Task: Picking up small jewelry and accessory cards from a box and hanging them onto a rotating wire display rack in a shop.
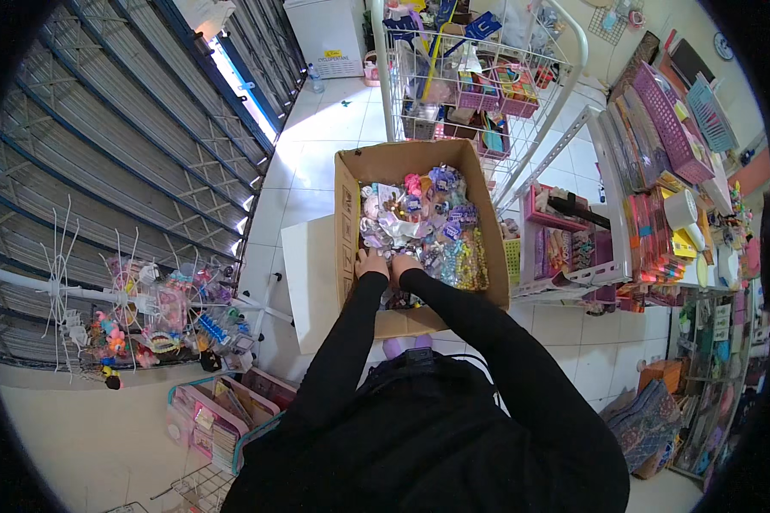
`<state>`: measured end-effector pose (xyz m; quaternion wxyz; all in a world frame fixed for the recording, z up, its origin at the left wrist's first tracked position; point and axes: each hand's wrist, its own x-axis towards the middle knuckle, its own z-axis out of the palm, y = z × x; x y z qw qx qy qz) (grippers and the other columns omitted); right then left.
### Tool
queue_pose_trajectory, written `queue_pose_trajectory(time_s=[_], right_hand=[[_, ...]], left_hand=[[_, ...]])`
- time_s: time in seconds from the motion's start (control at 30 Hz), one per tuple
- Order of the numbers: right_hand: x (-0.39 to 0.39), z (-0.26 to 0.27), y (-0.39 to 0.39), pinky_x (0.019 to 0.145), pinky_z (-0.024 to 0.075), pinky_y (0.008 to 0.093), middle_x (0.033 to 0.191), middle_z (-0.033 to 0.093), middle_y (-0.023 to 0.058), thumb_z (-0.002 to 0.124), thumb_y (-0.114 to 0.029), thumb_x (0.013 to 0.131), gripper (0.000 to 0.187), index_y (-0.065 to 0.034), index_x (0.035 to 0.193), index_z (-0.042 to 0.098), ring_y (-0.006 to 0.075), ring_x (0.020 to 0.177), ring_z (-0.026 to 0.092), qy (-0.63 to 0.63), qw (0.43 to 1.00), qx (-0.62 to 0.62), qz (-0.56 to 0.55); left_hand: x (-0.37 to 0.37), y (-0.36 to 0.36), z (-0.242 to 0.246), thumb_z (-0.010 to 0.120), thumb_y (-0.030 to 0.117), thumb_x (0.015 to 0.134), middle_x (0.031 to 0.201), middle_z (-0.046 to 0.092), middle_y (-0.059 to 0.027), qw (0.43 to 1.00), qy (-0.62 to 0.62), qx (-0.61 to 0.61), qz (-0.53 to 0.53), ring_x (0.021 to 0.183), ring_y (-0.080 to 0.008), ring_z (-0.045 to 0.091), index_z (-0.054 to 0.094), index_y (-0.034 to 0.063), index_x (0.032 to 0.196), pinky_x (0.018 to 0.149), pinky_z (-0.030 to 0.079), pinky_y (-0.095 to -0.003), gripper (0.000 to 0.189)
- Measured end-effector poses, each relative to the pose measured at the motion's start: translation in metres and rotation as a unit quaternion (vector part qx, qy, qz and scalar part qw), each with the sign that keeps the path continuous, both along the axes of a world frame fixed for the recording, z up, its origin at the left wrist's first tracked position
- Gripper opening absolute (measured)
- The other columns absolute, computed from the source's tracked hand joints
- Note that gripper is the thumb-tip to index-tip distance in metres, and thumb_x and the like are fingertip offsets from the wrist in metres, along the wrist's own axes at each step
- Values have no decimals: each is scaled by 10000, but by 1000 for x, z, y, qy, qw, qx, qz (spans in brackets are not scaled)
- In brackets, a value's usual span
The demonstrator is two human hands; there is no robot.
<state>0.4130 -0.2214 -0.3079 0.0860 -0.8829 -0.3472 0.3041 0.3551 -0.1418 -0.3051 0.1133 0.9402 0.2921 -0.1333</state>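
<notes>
A large cardboard box [487, 250] stands before me, filled with small plastic-wrapped trinkets in purple, pink, blue and yellow. My left hand [371, 262] reaches down inside it near the left wall, fingertips among the packets. Close beside it on the right, my right hand [404, 264] also dips into the packets. Both sets of fingers are partly hidden, so whether they grip anything does not show. Just above the hands lie whitish packets [399, 229]; yellow beaded strings [471, 260] lie to the right, and a bright pink item [413, 184] sits towards the far side.
A white wire rack [391, 96] with baskets stands beyond the box. To the right is a metal shelf [571, 282] carrying baskets and packets. At left, a white display stand [102, 290] holds hanging trinkets. A pale board [305, 282] lies against the box's left side.
</notes>
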Motion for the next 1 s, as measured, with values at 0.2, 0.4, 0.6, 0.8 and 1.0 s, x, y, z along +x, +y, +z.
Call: queue_pose_trajectory(time_s=[0.2,0.4,0.6,0.8,1.0], right_hand=[[-11,13,1,697,476,398,883,594,165,677,-204,564,316,-18,808,600,298,822,584,-27,999,-6,-33],[22,20,-18,629,474,340,703,609,139,714,-280,521,374,-49,783,580,284,712,595,52,995,88,-3],[53,32,-34,570,456,274,707,599,98,684,-251,596,310,-43,784,553,164,630,584,165,926,320,-116],[43,62,-51,568,438,217,712,578,43,632,-122,697,168,-40,814,543,86,650,543,382,860,331,-72],[40,49,-52,508,424,210,721,559,22,621,-123,711,164,-74,838,531,75,605,510,385,873,294,-48]], left_hand=[[1,3,-7,456,142,760,1121,437,-60,999,-19,-13,22,1070,-279,356,603,69,891,837,358,-411,210],[5,-7,30,463,208,768,986,527,-127,999,-48,-9,17,960,-297,473,592,52,906,744,419,-423,245],[28,12,13,417,365,825,886,560,-160,862,71,-441,241,761,-269,578,533,35,969,602,489,-370,378],[24,10,2,435,280,838,818,572,-93,638,-178,-687,300,755,-184,563,535,20,872,615,460,-290,280],[19,10,7,532,176,795,734,554,-42,580,-198,-766,192,743,-140,540,546,37,877,617,422,-259,162]])
